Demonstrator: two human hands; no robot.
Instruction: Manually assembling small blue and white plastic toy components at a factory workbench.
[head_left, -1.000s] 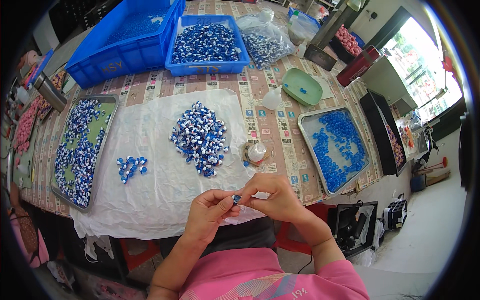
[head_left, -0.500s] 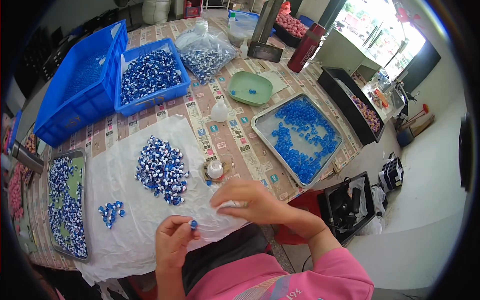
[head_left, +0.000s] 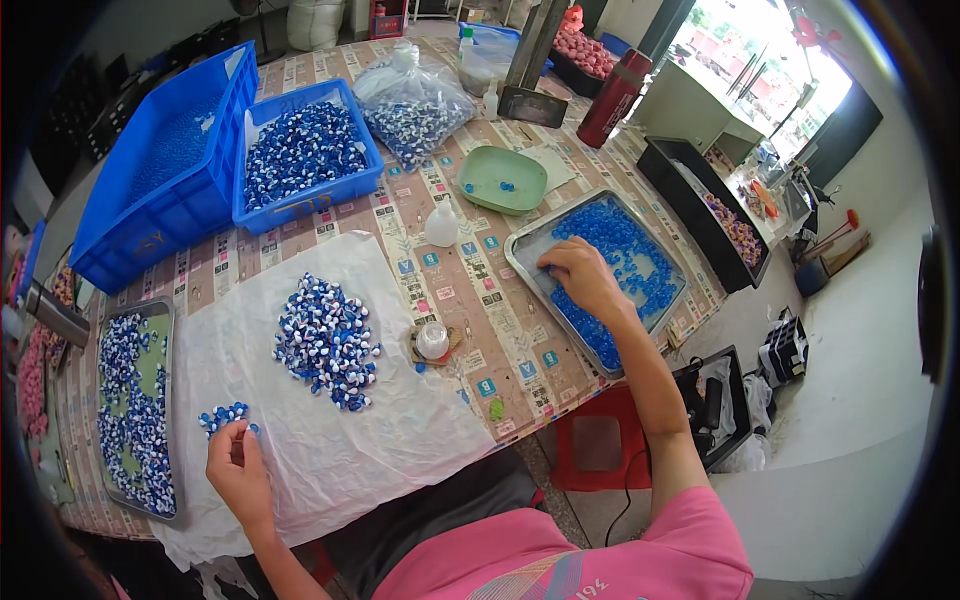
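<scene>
Patterned table (head_left: 300, 250): right hand (head_left: 580, 280) in long blue-bead tray (head_left: 530, 250) (grip unclear), left hand (head_left: 238, 465) pinching.

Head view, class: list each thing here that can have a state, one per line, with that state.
Left hand: on the white sheet, fingertips at the small pile of blue pieces.
Right hand: reaching into the metal tray of blue pieces.
Clear bag: tied shut, filled.
Green dish: nearly empty.
Small blue crate: filled with blue-and-white pieces.
Large blue crate: open.

bare white sheet (head_left: 400, 430) by bead pile (head_left: 327, 340), small jar (head_left: 432, 340) alongside
</scene>
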